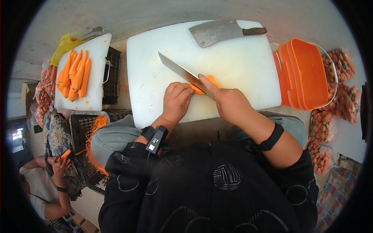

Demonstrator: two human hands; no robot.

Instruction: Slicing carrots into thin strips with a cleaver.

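Note:
On a large white cutting board [154,75], my right hand [230,100] grips a knife with a broad metal blade [180,71], the index finger laid along the blade near the handle. The handle itself is hidden in the hand. My left hand [178,100] holds a piece of peeled carrot [198,89] by its left end, fingertips bunched. The blade stands across the carrot, and more orange carrot [214,81] shows on the blade's far side. A cleaver [217,31] with a dark wooden handle lies at the board's far edge, bits of carrot on its blade.
Peeled carrots [76,74] lie piled on a smaller white board [97,72] at the left. Carrot peelings [97,128] hang in a black crate [78,122]. Orange buckets [309,75] and bagged carrots [323,125] stand at the right. Another person [43,186] holds a carrot at lower left.

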